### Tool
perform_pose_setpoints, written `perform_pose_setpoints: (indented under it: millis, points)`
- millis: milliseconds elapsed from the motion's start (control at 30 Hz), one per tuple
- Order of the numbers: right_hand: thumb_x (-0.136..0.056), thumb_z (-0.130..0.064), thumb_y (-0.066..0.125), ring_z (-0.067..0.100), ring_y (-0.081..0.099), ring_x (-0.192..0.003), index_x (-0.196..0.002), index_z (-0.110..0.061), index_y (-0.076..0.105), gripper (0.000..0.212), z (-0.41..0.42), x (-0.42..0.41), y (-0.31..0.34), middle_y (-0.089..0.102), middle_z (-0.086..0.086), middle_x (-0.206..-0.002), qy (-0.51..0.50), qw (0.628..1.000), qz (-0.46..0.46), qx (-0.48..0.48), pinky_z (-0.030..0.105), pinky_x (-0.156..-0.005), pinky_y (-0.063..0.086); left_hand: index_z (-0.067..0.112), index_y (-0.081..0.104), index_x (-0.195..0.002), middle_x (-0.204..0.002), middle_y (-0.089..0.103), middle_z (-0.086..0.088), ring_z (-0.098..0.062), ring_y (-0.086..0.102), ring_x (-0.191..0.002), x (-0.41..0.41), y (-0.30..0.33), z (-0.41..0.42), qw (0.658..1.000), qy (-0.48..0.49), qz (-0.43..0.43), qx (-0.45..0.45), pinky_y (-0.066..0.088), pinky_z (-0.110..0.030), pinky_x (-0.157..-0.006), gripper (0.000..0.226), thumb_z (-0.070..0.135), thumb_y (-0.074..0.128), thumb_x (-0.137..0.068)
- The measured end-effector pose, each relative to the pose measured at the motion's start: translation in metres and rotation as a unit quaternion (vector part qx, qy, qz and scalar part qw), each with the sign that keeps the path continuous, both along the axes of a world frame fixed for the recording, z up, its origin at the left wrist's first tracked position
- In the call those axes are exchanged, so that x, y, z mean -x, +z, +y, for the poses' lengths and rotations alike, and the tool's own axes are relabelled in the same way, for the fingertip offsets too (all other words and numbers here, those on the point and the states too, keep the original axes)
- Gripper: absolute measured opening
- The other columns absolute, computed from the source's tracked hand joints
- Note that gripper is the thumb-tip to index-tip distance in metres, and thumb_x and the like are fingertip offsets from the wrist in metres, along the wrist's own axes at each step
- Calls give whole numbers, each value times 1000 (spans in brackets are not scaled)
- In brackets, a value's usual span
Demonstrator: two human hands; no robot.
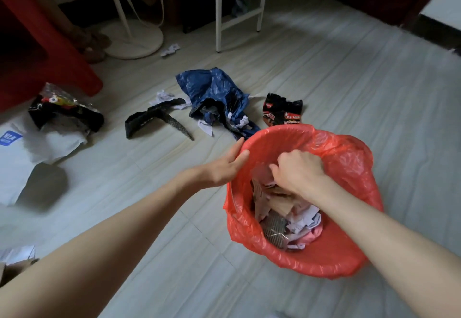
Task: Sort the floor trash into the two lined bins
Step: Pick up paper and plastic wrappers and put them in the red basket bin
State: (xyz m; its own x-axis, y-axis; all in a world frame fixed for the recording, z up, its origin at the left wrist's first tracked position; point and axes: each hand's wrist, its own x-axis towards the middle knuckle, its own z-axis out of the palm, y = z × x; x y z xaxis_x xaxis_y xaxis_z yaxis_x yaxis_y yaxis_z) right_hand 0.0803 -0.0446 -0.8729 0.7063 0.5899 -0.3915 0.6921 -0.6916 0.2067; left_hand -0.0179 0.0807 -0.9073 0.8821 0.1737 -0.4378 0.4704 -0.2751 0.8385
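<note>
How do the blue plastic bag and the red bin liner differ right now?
The blue plastic bag lies crumpled on the floor with paper scraps spilling from it; the red bin liner is stretched open over a bin, holding paper and cardboard. The left hand rests on the red bin liner's rim; nothing touches the blue plastic bag. Both are thin, wrinkled plastic.

Red-lined bin (349, 255) stands on the floor (349, 80), part-filled w/ paper and card scraps (296, 217). Left hand (225, 166) rests on the bin's near-left rim, fingers straight. Right hand (298, 171) is inside the bin mouth, fingers curled down onto the scraps; grip not confirmable. Beyond the bin: blue plastic bag (214, 93), black-red wrapper (282, 113), black mesh piece (154, 120), crumpled paper (171, 50).
</note>
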Motion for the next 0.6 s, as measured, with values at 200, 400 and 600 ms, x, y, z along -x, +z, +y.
perform_pose_setpoints:
  millis: [200, 400, 600]
  points:
    - [-68, 3, 65, 34, 60, -90, -107, -6, 63, 40, 16, 17, 8, 60, 13, -95, 265, 925, -73, -261, 48, -81, 54, 15, 32, -142, -145, 39, -7, -20, 36, -132, 21, 9, 39, 990, 133, 12, -40, 29, -34, -112, 45, 34, 26, -101]
    - [-66, -7, 45, 26, 64, -69, -60, -15, 66, 24, 37, 17, -10, 59, 5, -63, 376, 917, -81, -106, 58, -91, 47, 18, 39, -137, -132, 52, -5, -17, 49, -110, 32, 12, 47, 988, 143, 30, -43, 43, -30, -89, 41, 34, 31, -100]
    - [-94, -10, 39, 28, 45, -123, -124, -18, 55, 35, 35, -56, 6, 52, 9, -128, 205, 973, -87, -53, 39, -100, 37, 20, 40, -136, -125, 56, -2, -19, 53, -114, 19, 17, 41, 987, 157, 16, -7, 46, -35, -96, 42, 39, 33, -99]
